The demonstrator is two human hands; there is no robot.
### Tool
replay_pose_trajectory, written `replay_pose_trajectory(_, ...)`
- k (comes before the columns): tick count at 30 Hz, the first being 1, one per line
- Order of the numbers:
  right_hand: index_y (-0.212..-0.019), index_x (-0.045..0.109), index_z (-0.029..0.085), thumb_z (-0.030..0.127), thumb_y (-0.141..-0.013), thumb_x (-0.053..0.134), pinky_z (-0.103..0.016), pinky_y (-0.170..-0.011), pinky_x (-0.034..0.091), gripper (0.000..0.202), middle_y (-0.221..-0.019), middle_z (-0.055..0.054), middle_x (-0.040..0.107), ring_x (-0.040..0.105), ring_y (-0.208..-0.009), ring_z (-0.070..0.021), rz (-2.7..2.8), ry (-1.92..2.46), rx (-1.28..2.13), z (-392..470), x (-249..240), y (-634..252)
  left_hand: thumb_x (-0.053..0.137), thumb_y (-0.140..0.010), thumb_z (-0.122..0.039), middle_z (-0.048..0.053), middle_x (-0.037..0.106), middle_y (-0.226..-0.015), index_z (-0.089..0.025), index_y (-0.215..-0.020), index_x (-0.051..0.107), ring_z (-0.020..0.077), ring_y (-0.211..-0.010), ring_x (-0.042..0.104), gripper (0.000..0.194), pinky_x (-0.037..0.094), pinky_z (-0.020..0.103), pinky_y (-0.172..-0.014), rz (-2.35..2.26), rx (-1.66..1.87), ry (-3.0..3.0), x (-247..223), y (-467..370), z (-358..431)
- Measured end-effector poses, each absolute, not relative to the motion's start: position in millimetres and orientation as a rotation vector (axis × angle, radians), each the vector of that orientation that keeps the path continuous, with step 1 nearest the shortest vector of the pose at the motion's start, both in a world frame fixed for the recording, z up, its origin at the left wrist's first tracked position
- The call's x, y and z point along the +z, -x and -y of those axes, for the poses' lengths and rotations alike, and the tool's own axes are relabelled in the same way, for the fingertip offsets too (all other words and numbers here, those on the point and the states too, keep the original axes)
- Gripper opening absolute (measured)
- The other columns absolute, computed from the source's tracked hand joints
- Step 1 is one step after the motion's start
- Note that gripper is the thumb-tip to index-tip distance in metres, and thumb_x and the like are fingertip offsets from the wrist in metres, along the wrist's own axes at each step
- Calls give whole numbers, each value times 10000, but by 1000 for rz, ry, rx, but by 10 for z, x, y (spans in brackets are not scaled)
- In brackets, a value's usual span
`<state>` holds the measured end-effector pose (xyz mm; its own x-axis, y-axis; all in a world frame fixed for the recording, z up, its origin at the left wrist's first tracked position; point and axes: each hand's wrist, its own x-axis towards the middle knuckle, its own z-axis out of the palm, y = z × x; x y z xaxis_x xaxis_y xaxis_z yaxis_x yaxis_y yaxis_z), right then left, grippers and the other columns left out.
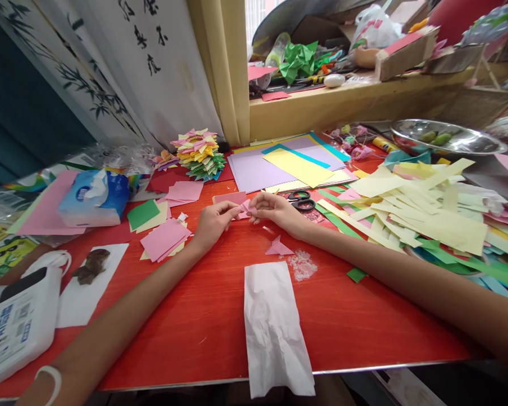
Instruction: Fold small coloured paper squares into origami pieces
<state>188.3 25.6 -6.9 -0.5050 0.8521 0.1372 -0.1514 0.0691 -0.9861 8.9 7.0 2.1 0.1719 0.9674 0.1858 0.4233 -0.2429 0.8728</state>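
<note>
Between my two hands is a small folded piece of pink paper [246, 208], held above the red table. My left hand [215, 223] pinches its left side, thumb and fingers closed. My right hand [276, 212] grips the right side with its fingertips. A folded pink paper piece [278, 246] lies on the table just below my right hand. Behind the hands a flat pink sheet [229, 198] shows partly. Stacked pink paper squares [166, 239] lie to the left of my left hand, and black-handled scissors [301, 201] rest just beyond my right wrist.
A white paper strip [275, 327] hangs over the front edge. Yellow paper strips [427, 208] heap up at right, before a metal bowl [449, 137]. A tissue pack [93, 197] and a white device [23, 324] stand left. A layered folded-paper model [198, 153] stands at the back.
</note>
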Motion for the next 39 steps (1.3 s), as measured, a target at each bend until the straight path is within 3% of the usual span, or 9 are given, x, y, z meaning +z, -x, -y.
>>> replay_pose_trajectory(7,-739,416,172,146,-730,567,-250,-642,485,153,-638,34,566,600,-615,-91,1550,709,1543,-254,-84,-1888,464,-794,-356,-35,485,-570,-162,-695,536,54,-443,384,230,305,197,-463,-1319,986,-1826,22,-99,-59)
replay_pose_trajectory(14,-757,384,187,252,-747,587,-252,-599,486,213,-626,31,565,609,-606,-111,1669,690,1549,-243,-99,-1895,493,-784,-371,-21,545,-676,-165,-767,587,66,-532,424,227,334,196,-520,-1339,920,-2044,26,-109,-44)
replay_pose_trajectory(20,-891,411,188,343,-774,550,-233,-501,464,239,-629,24,581,563,-511,-99,1758,728,1471,-246,-116,-1890,508,-777,-372,-24,531,-644,-155,-743,603,63,-512,391,239,322,200,-515,-1352,1003,-1959,50,-101,-25)
replay_pose_trajectory(23,-854,459,168,370,-793,514,-225,-480,448,218,-644,10,580,536,-474,-82,1844,749,1428,-239,-119,-1896,495,-782,-375,-30,504,-627,-156,-729,583,64,-517,393,242,321,201,-517,-1319,986,-1954,49,-98,-23)
replay_pose_trajectory(34,-740,453,168,291,-809,472,-186,-440,382,142,-602,17,555,481,-459,-66,2104,775,1313,-176,-28,-1933,484,-767,-341,-45,384,-493,-154,-553,467,71,-478,357,285,277,203,-473,-1262,807,-1964,104,-108,22)
replay_pose_trajectory(39,-711,419,180,284,-807,462,-191,-454,383,148,-596,27,536,475,-464,-70,2145,789,1318,-155,-16,-1939,454,-794,-369,-44,412,-486,-148,-551,454,67,-480,373,328,285,195,-482,-1262,763,-2014,99,-103,9)
